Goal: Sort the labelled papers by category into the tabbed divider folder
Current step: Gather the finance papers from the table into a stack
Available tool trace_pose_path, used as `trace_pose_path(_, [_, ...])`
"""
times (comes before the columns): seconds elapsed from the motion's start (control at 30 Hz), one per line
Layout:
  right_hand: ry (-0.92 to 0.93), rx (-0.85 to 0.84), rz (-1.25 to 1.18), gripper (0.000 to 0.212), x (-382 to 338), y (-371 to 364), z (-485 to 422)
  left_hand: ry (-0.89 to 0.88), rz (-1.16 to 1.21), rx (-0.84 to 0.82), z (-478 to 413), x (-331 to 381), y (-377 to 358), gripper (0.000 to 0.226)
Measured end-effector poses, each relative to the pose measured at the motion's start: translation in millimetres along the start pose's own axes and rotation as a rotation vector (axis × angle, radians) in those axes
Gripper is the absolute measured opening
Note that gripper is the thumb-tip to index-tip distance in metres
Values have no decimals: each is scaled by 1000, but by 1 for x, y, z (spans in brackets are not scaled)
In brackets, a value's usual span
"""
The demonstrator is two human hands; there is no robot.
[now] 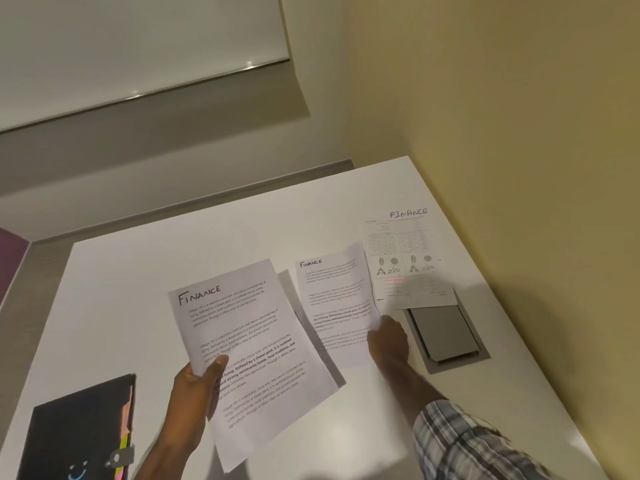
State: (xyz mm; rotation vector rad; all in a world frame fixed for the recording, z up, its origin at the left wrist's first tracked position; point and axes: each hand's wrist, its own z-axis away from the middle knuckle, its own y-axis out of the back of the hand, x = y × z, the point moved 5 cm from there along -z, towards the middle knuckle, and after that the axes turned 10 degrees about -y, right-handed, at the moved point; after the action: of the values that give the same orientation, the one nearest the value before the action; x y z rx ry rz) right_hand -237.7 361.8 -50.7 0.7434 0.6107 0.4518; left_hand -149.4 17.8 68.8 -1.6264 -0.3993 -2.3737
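My left hand (199,386) grips a sheet headed FINANCE (249,355) by its left edge, thumb on top, held above the white table (121,306); more sheets seem to lie under it. To its right, my right hand (388,337) pinches the right edge of a second FINANCE sheet (334,299), its edge lifted a little. A third FINANCE sheet (403,258) with tables and small pictures lies flat at the far right. The black tabbed divider folder (72,441) lies shut at the near left, coloured tabs showing along its right edge.
A grey recessed cover plate (445,332) sits in the table at the right, partly under the third sheet. A yellow wall (519,133) borders the table's right side. A window ledge and blind stand behind the table.
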Motion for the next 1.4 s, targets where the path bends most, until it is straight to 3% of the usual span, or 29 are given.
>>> trace_pose_path(0.23, [153, -150, -535, 23, -14, 31, 38, 59, 127, -41, 6, 9, -11, 22])
trace_pose_path(0.53, [196, -721, -924, 27, -27, 52, 106, 67, 80, -33, -2, 13, -18, 27])
trace_pose_path(0.7, [191, -870, -949, 32, -31, 35, 112, 106, 136, -89, -4, 9, -18, 35])
trace_pose_path(0.83, [285, -966, -683, 31, -44, 21, 115, 163, 178, -154, -5, 6, -25, 33])
trace_pose_path(0.93, [254, -835, -541, 48, -57, 17, 95, 147, 163, -147, -10, 5, -26, 34])
trace_pose_path(1.0, [263, -523, -483, 52, -63, 26, 65, 126, 162, -122, -14, 6, -25, 34])
trace_pose_path(1.07, [321, -164, -152, 59, -59, 33, 30, 112, 162, -97, -16, 6, -22, 33])
trace_pose_path(1.13, [335, 27, 262, 84, -48, 29, 1, 106, 156, -77, -16, 7, -18, 33])
trace_pose_path(1.2, [338, 33, 474, 96, -36, 18, -20, 109, 165, -66, -16, 7, -14, 32])
trace_pose_path(1.27, [359, -11, 584, 94, -21, 3, -32, 112, 187, -47, -15, 7, -9, 34])
trace_pose_path(1.4, [527, 83, 611, 92, 8, -29, -10, 115, 219, -31, -16, 4, -2, 37])
